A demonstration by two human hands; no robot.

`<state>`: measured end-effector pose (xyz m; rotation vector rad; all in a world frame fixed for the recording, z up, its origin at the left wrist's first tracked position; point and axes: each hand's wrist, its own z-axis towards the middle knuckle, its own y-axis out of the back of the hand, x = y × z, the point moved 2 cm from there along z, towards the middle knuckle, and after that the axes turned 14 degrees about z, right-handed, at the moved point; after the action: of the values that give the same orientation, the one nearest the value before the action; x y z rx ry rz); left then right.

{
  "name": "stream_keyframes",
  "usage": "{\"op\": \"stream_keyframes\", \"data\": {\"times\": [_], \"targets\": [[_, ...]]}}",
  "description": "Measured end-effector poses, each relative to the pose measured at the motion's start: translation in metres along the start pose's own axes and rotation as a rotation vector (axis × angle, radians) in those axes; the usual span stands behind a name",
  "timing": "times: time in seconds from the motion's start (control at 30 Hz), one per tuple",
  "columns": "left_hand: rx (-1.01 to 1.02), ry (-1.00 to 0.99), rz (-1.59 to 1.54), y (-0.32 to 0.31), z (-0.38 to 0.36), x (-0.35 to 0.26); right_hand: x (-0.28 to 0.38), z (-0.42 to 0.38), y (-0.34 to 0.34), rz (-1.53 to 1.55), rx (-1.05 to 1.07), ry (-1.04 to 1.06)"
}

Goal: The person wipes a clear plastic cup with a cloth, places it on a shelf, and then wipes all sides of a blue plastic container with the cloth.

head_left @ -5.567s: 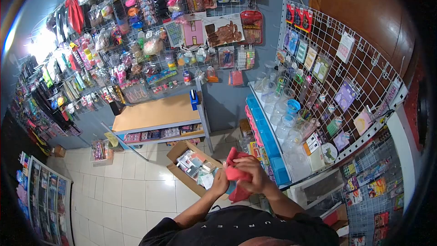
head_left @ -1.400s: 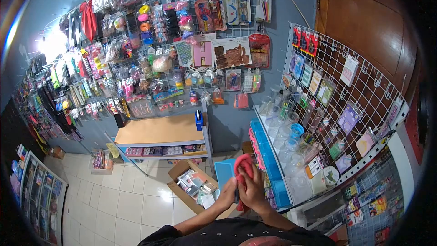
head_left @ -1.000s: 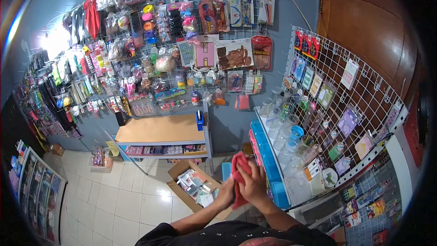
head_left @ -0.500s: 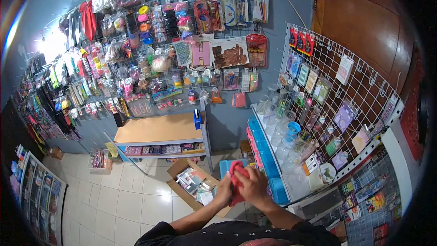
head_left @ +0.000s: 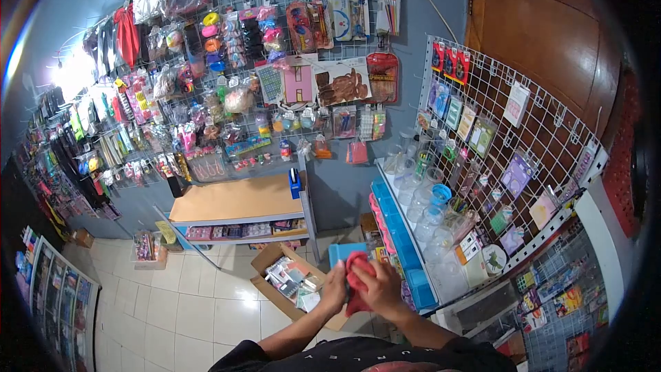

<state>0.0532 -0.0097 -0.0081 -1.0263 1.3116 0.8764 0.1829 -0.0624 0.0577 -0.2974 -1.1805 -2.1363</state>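
Observation:
My right hand (head_left: 383, 291) grips a crumpled red cloth (head_left: 357, 301), its fingers curled over the top of it. The cloth lies against a flat light-blue rectangular item (head_left: 345, 251), whose upper end shows beyond my hands. Closed along the left side of that item is my left hand (head_left: 334, 289), close beside the cloth. The lower part of the blue item is hidden by the cloth and my fingers, so its kind cannot be made out.
An open cardboard box (head_left: 268, 259) of packaged goods stands on the tiled floor. Behind it is a wooden-topped shelf (head_left: 237, 198) with a blue tape dispenser (head_left: 295, 184). On the right, a white shelf (head_left: 441, 288) carries clear jars (head_left: 428, 224) below a wire rack (head_left: 551, 127).
The red cloth has shifted down slightly against the blue item, and more of the item's upper end shows. The whole view has tilted a little.

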Motion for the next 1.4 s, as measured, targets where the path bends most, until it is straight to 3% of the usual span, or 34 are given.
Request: {"op": "stream_keyframes", "data": {"times": [0.1,0.2,0.27,0.37,0.47,0.5,0.57,0.67,0.77,0.8,0.9,1.0,1.07,1.1,1.13,1.2,1.23,1.27,1.33,1.4], "targets": [[-0.013,0.002,-0.014,-0.024,-0.017,0.001,-0.008,0.023,0.013,-0.002,-0.12,-0.071],[0.014,0.184,-0.078,-0.014,-0.01,0.017,-0.007,0.012,0.005,-0.01,-0.091,-0.063],[-0.102,0.043,-0.133,-0.004,0.006,0.014,0.004,-0.008,-0.003,0.011,0.022,-0.05],[-0.172,0.001,-0.205,0.005,0.006,-0.032,0.002,-0.032,-0.018,0.042,0.084,0.072],[-0.016,0.024,-0.022,0.01,0.006,-0.008,0.001,-0.029,-0.01,0.058,0.045,0.062],[-0.025,-0.083,0.034,0.003,0.002,-0.011,-0.006,-0.018,-0.005,0.019,-0.016,0.066],[0.033,-0.022,-0.04,-0.014,-0.006,0.016,-0.009,0.002,0.008,-0.034,-0.099,-0.015],[0.045,0.085,-0.094,-0.028,-0.018,0.006,-0.011,0.011,0.015,-0.038,-0.105,-0.123],[-0.056,0.034,-0.185,-0.021,-0.004,0.018,-0.003,-0.009,0.004,-0.02,-0.039,-0.035],[-0.116,0.069,-0.062,-0.014,-0.007,-0.005,-0.01,-0.023,-0.008,0.078,-0.002,-0.056],[-0.179,0.064,-0.172,0.009,0.006,-0.002,-0.003,-0.036,-0.005,0.254,0.08,0.046],[-0.196,0.053,-0.163,0.031,0.015,0.017,-0.061,-0.053,-0.022,0.643,-0.081,-0.239],[-0.188,0.052,-0.161,0.032,0.012,0.018,-0.064,-0.034,0.003,0.805,-0.381,-0.301],[-0.182,0.052,-0.161,0.03,0.01,0.013,-0.069,-0.028,0.012,1.018,-0.433,-0.354],[-0.174,0.086,-0.21,0.024,0.008,0.009,-0.06,-0.022,0.025,1.105,-0.469,-0.351],[-0.154,0.155,-0.306,0.007,-0.001,-0.003,-0.047,-0.022,0.015,1.147,-0.34,-0.216],[-0.152,0.23,-0.13,0.002,-0.005,-0.006,-0.029,-0.022,0.02,0.753,-0.166,-0.114],[-0.064,0.093,0.032,0.002,0.006,0.042,-0.034,-0.038,-0.002,0.512,-0.061,-0.047],[-0.015,-0.046,-0.065,-0.018,-0.007,0.016,-0.018,-0.038,-0.003,0.397,-0.057,-0.051],[0.063,0.029,-0.106,-0.012,-0.005,0.029,-0.043,-0.039,-0.012,0.559,-0.138,-0.086]]}}
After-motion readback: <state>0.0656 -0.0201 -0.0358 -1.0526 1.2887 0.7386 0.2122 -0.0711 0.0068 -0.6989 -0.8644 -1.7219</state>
